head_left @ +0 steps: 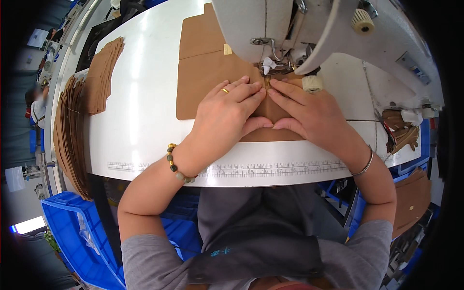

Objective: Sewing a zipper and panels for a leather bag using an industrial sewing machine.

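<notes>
A brown cut piece of material point(203, 82) with a small pale tab point(227, 49) lies on the white sewing table point(135, 121), partly under the sewing machine point(241, 24). Just in front of the presser foot point(270, 67), my left hand point(232, 108) rests on the piece, fingers slightly bent and laid on it, thumb pointing right. My right hand point(311, 111) lies on it opposite, fingers spread toward the needle area, its thumb close to the left one. The needle point and the material between my fingertips are hard to make out.
Brown piece stacks point(101, 72) line the left side, with more point(408, 203) at lower right. Scissors point(386, 130) lie by scraps point(406, 135) at right. A blue crate point(67, 222) is below left. Another person point(37, 104) appears at the far left.
</notes>
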`<state>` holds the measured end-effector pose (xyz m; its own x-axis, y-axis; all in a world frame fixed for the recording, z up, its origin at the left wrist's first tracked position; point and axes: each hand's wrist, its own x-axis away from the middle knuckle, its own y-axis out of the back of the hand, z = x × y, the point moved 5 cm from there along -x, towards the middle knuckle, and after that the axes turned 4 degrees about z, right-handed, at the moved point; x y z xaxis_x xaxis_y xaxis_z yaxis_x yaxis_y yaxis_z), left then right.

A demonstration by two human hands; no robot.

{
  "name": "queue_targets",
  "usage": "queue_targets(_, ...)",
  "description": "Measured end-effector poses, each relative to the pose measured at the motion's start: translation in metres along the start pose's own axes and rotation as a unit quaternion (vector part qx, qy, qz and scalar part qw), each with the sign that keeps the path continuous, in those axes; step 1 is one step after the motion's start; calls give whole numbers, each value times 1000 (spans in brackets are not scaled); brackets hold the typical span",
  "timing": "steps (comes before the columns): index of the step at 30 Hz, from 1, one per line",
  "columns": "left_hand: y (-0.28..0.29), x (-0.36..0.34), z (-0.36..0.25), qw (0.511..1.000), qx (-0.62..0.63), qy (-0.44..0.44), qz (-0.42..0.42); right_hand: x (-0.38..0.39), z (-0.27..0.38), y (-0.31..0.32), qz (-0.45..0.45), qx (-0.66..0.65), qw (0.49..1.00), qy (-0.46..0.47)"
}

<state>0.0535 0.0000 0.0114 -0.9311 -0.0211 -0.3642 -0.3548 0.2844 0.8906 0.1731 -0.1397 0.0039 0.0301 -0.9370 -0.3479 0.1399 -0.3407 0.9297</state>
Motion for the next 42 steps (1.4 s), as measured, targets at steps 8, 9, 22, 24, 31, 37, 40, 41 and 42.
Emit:
queue_targets(8, -3, 3, 0, 999, 42, 27, -1, -2, -2, 2, 6, -31, 999, -9)
queue_targets(9, -3, 3, 0, 999, 38, 22, 1, -2, -2, 2, 9, -38, 999, -12)
queue_targets(22, -2, -5, 4, 1000, -2, -2, 0, -6, -5, 1, 23, -49, 998, -46)
queue_targets(24, -2, -4, 4, 1000, -2, -1, 0, -6, -6, -1, 27, -58, 997, -51)
queue_targets(31, -3, -7, 5, 1000, -20, -2, 1, -6, -7, 1, 15, -44, 998, -42)
queue_targets(37, -5, -5, 2, 999, -49, -2, -11, 3, -40, -2, 42, -325, 917, -226)
queue_targets(40, -5, -2, -2, 997, -72, -9, -12, 5, -52, -5, -112, -688, 677, -235)
queue_targets(41, -5, -2, -4, 997, -72, -12, -10, 6, -53, -4, -112, -683, 682, -236)
queue_targets(42, -4, -1, -4, 998, -65, -4, -7, 8, -53, -5, -124, -661, 690, -268)
